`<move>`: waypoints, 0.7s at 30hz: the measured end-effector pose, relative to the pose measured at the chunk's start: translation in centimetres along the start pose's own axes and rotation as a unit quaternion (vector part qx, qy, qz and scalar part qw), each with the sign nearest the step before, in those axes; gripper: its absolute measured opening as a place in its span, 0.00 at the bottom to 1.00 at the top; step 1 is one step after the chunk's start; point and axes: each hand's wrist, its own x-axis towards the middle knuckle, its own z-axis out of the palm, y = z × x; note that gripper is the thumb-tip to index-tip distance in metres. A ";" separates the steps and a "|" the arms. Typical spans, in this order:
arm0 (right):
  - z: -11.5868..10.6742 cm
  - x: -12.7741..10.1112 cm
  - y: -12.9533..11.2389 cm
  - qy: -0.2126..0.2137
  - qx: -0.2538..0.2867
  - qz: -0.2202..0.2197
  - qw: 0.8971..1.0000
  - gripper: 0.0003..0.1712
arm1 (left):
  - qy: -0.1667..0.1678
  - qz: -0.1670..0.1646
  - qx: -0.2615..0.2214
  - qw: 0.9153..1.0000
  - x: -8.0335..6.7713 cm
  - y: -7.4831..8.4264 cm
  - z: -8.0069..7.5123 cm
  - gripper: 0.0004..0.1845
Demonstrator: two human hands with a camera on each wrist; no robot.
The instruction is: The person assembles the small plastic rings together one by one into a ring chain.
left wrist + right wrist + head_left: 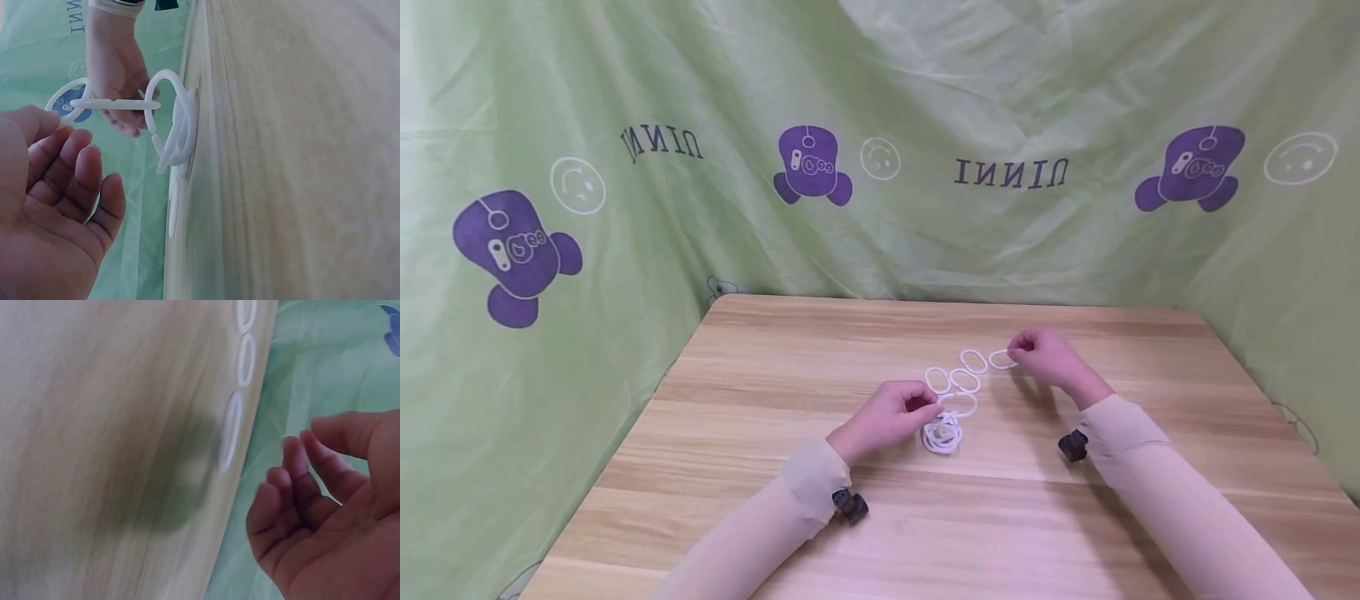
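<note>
My left hand (891, 418) pinches a white oval plastic link (70, 94) between thumb and index finger. From it hangs a short chain of interlocked links (167, 119), whose lower end lies in a small coiled pile (942, 437) on the table. My right hand (1051, 358) hovers over the far side of the table, fingers loosely bent and nothing between them. Below its fingertips a separate white link (231, 432) lies flat. More loose links, one of them a white oval (973, 361), lie between both hands.
The wooden table (760, 517) has its far edge just behind the loose links. Green printed curtain (925, 242) hangs around its back and sides. A small black device (850, 506) is strapped to each wrist. Thin cable (1300, 425) runs beside the table at right.
</note>
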 end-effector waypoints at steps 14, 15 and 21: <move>0.6 0.9 1.0 -0.057 -0.104 -0.014 0.993 0.13 | -0.005 -0.006 0.003 1.000 0.0 0.0 0.1 0.07; 0.6 1.0 1.0 -0.054 -0.107 -0.015 0.993 0.13 | -0.006 -0.006 0.004 1.000 -0.1 0.0 0.1 0.07; 0.8 1.2 1.3 -0.053 -0.124 -0.024 0.991 0.08 | -0.013 -0.001 0.003 1.000 -0.1 0.1 0.0 0.10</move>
